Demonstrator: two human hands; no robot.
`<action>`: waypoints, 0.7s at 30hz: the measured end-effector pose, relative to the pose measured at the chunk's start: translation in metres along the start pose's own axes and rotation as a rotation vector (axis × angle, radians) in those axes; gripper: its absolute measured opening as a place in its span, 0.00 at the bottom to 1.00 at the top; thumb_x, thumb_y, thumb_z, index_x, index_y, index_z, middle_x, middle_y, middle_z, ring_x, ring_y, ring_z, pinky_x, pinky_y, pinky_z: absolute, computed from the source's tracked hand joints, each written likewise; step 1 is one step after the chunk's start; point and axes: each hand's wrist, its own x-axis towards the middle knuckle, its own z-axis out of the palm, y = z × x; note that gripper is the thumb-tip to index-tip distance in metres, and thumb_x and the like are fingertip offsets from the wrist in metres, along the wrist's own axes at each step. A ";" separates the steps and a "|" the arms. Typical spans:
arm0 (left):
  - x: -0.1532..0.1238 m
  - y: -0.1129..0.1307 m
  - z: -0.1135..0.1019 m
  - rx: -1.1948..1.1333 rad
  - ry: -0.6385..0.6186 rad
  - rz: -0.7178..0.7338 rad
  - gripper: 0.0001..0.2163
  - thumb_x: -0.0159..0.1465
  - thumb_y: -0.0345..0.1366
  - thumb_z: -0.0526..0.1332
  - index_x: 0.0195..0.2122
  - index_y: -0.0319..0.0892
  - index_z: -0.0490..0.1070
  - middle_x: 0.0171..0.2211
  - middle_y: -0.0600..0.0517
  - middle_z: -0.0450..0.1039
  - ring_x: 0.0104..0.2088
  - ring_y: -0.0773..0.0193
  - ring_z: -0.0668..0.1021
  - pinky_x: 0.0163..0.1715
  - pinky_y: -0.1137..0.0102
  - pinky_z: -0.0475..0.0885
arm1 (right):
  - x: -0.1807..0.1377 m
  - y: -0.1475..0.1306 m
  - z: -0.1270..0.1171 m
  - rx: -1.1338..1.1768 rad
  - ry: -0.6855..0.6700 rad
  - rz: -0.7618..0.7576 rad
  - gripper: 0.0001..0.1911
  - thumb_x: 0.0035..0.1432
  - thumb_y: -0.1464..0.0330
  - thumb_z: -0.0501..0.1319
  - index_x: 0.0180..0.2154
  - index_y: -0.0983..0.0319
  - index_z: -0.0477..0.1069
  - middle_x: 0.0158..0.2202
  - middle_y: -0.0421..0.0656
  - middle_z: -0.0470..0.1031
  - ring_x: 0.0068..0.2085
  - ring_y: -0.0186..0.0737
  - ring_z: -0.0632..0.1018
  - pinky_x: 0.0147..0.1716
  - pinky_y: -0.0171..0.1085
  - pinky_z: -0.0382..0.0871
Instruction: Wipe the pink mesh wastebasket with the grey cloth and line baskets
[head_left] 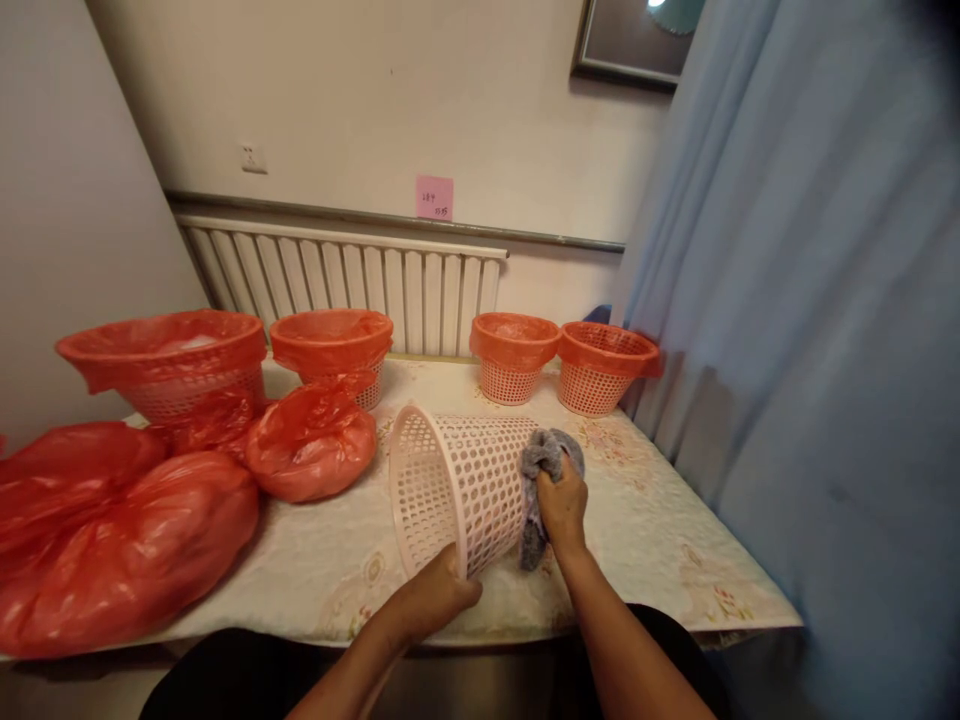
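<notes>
A pale pink perforated plastic wastebasket (491, 480) lies tilted on its side above the table, its open mouth facing left. My left hand (442, 595) grips the rim at the lower front, thumb outside and the other fingers mostly hidden. At the basket's base, my right hand (564, 500) is closed around a crumpled grey cloth (541, 455), which presses against the bottom end. Part of the cloth hangs down below the hand. The underside of the base is hidden from view.
Red-lined baskets (330, 340) stand along the back of the table (645, 540), two on each side. Several full red plastic bags (172, 520) fill the left. A blue curtain (795, 350) borders the right; a radiator (352, 275) is behind.
</notes>
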 end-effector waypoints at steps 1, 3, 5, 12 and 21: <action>0.001 0.000 -0.001 -0.004 0.006 0.004 0.38 0.45 0.21 0.54 0.61 0.41 0.64 0.62 0.49 0.66 0.64 0.50 0.63 0.67 0.53 0.47 | -0.009 -0.009 0.002 0.032 -0.007 -0.089 0.24 0.48 0.69 0.53 0.47 0.64 0.73 0.47 0.51 0.76 0.50 0.52 0.74 0.51 0.49 0.65; 0.002 0.001 -0.004 -0.002 0.028 0.014 0.36 0.46 0.21 0.54 0.60 0.40 0.65 0.60 0.49 0.69 0.61 0.50 0.67 0.66 0.54 0.52 | -0.029 -0.030 0.003 0.116 -0.061 -0.298 0.25 0.48 0.72 0.52 0.50 0.63 0.71 0.50 0.50 0.74 0.54 0.50 0.71 0.55 0.51 0.62; 0.000 0.003 -0.005 0.040 0.039 0.024 0.33 0.48 0.23 0.55 0.59 0.39 0.66 0.59 0.48 0.69 0.59 0.49 0.68 0.64 0.54 0.55 | -0.046 -0.053 -0.001 0.212 -0.199 -0.513 0.22 0.51 0.74 0.52 0.49 0.60 0.71 0.50 0.47 0.74 0.54 0.48 0.71 0.57 0.51 0.60; -0.011 -0.002 0.001 0.238 0.003 -0.029 0.31 0.50 0.23 0.54 0.58 0.40 0.66 0.59 0.47 0.69 0.60 0.50 0.67 0.65 0.53 0.53 | -0.045 -0.077 -0.013 0.290 -0.343 -0.645 0.16 0.57 0.73 0.53 0.45 0.58 0.72 0.42 0.45 0.75 0.46 0.45 0.73 0.50 0.48 0.66; -0.022 -0.005 0.016 0.133 -0.084 -0.024 0.34 0.50 0.23 0.53 0.61 0.46 0.65 0.62 0.51 0.65 0.64 0.49 0.63 0.66 0.52 0.50 | 0.021 0.001 -0.007 0.015 -0.073 0.039 0.18 0.50 0.67 0.54 0.41 0.60 0.75 0.36 0.44 0.78 0.38 0.46 0.77 0.41 0.42 0.69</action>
